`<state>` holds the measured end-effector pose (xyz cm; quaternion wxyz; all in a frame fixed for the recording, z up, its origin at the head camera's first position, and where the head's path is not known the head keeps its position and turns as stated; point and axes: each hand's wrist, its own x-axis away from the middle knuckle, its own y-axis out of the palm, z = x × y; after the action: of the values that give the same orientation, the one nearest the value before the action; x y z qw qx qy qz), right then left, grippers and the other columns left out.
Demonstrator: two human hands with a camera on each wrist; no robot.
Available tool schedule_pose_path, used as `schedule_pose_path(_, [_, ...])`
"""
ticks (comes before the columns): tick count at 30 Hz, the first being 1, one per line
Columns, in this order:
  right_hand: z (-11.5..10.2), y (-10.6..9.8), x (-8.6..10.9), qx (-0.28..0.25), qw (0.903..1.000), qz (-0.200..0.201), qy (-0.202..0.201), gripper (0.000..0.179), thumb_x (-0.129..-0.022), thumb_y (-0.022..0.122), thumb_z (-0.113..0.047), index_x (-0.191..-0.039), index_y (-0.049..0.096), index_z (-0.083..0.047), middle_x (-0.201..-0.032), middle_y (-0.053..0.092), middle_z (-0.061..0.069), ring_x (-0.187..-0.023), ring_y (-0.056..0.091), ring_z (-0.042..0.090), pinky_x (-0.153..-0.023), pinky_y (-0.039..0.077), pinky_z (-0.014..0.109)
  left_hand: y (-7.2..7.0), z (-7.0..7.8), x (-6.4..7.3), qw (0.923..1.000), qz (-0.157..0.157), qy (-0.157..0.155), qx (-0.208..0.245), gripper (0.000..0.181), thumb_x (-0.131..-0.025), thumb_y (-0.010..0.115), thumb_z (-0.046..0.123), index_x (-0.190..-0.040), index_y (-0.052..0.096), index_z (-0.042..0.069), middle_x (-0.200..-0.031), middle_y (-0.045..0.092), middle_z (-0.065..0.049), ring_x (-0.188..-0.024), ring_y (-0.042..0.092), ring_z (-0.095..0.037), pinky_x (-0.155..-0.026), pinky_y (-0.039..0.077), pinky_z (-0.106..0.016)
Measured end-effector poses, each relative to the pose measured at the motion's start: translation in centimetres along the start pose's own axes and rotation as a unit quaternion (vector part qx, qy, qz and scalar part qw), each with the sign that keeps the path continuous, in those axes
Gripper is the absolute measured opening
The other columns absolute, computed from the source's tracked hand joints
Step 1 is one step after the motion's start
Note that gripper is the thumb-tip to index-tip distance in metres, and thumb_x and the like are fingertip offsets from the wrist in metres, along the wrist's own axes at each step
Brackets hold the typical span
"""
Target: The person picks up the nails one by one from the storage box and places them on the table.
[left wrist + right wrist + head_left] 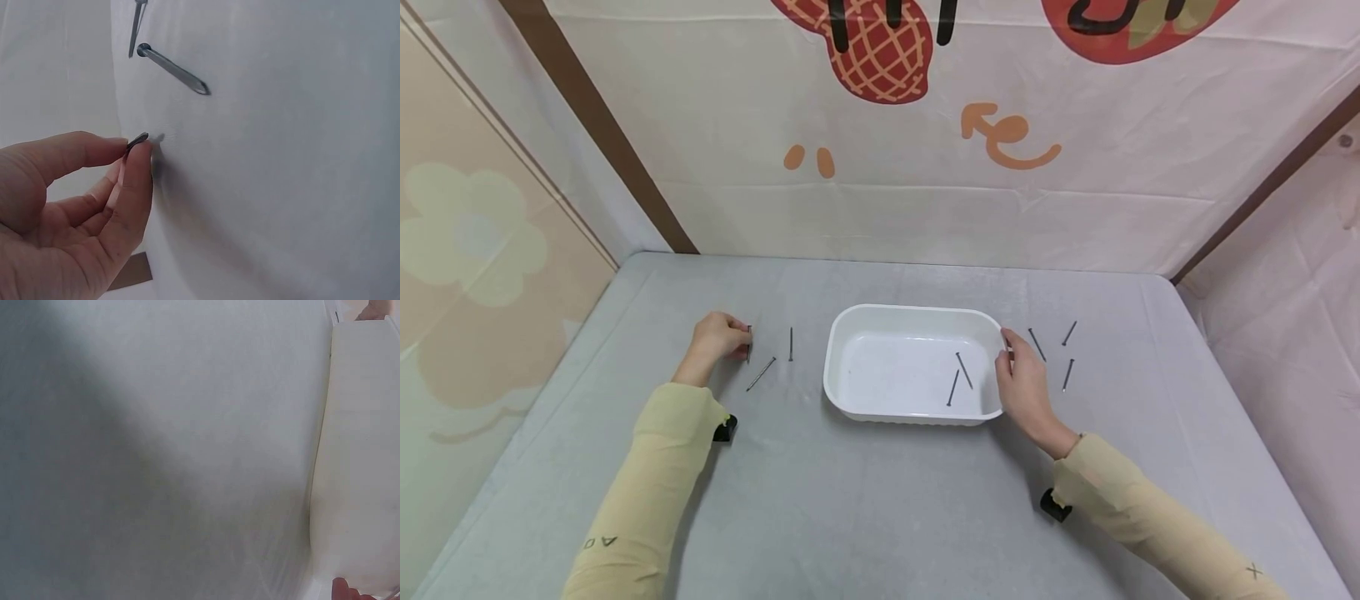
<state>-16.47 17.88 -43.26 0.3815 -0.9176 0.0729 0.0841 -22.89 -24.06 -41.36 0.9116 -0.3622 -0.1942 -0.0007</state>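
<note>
My left hand (718, 337) is at the left of the table and pinches a dark metal nail (749, 343) between thumb and fingers. The left wrist view shows only a short tip of this nail (139, 140) beyond the fingertips. Two more nails lie beside that hand, one slanted (762, 374) and one straight (791, 344). A white rectangular tray (895, 311) stands mid-table with two nails (952, 388) inside, toward its right end. Gripping the tray's right rim is my right hand (1026, 387); in the right wrist view its fingertips (345, 590) barely show beside the tray wall (356, 450).
Three loose nails lie to the right of the tray: one (1037, 344) near the right hand, one (1070, 333) farther back and one (1067, 375) nearer. A grey cloth covers the table (880, 508). Behind it hangs a printed curtain (737, 208).
</note>
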Motion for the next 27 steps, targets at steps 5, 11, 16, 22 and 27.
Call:
schedule_pose_path(5, [0.0, 0.0, 0.0, 0.000, 1.0000, -0.001, 0.000, 0.040, -0.094, 0.036, -0.009, -0.132, 0.040, 0.002, -0.125, 0.049, 0.021, -0.102, 0.055, 0.030, -0.079, 0.050, 0.041, 0.1, -0.4, -0.4, 0.9996, -0.016, -0.019, 0.013, 0.026, -0.085, 0.054, 0.003, -0.106, 0.055, -0.012, -0.084, 0.057, -0.013, -0.056, 0.059, -0.008, -0.063, 0.053, -0.025])
schedule_pose_path(11, [0.1, 0.0, 0.0, -0.001, 1.0000, -0.003, 0.000, 0.040, -0.094, 0.036, -0.009, -0.132, 0.040, 0.002, -0.126, 0.049, 0.021, -0.102, 0.054, 0.030, -0.079, 0.050, 0.040, 0.3, -0.5, -0.7, 0.9996, -0.013, -0.018, 0.014, 0.025, -0.084, 0.054, 0.002, -0.105, 0.056, -0.012, -0.078, 0.058, -0.011, -0.055, 0.059, -0.009, -0.061, 0.053, -0.024])
schedule_pose_path(16, [0.0, 0.0, 0.0, -0.001, 1.0000, -0.003, 0.001, 0.040, -0.094, 0.036, -0.009, -0.132, 0.040, 0.003, -0.126, 0.049, 0.021, -0.102, 0.054, 0.030, -0.079, 0.050, 0.040, 0.2, -0.1, -0.4, 0.9997, -0.015, -0.015, -0.007, 0.024, -0.084, 0.055, 0.002, -0.104, 0.055, -0.012, -0.081, 0.059, -0.014, -0.058, 0.060, -0.010, -0.063, 0.053, -0.027])
schedule_pose_path(22, [0.0, 0.1, 0.0, -0.001, 1.0000, -0.003, 0.001, 0.040, -0.094, 0.036, -0.009, -0.132, 0.040, 0.003, -0.126, 0.049, 0.021, -0.103, 0.054, 0.030, -0.079, 0.050, 0.041, -0.2, 0.5, 0.2, 0.9965, -0.014, 0.005, -0.082, 0.025, -0.085, 0.056, 0.010, -0.100, 0.058, -0.010, -0.077, 0.062, -0.013, -0.067, 0.057, -0.018, -0.061, 0.046, -0.028])
schedule_pose_path(27, [0.1, 0.1, 0.0, -0.001, 1.0000, -0.001, 0.002, 0.040, -0.094, 0.037, -0.009, -0.132, 0.040, 0.002, -0.126, 0.049, 0.020, -0.102, 0.054, 0.030, -0.079, 0.050, 0.040, -0.5, 1.1, 0.5, 0.9943, -0.013, 0.016, -0.104, 0.026, -0.084, 0.055, 0.010, -0.100, 0.059, -0.009, -0.075, 0.061, -0.012, -0.067, 0.054, -0.018, -0.059, 0.042, -0.027])
